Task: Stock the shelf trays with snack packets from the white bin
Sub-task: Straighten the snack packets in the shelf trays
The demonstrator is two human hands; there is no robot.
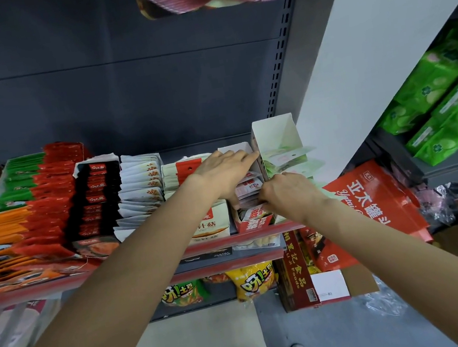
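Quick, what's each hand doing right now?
Left hand: open, fingers straight, resting on the packets in the tray.
Right hand: fingers curled, gripping those packets.

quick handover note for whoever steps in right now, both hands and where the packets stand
Left hand: fingers extended over the red-and-white tray, tips at the tall white carton.
Right hand: curled grip on the packets in that tray.
Done: neighbouring rows look full.
Left: settle these packets; the white bin is not in view, so remaining stock is unknown.
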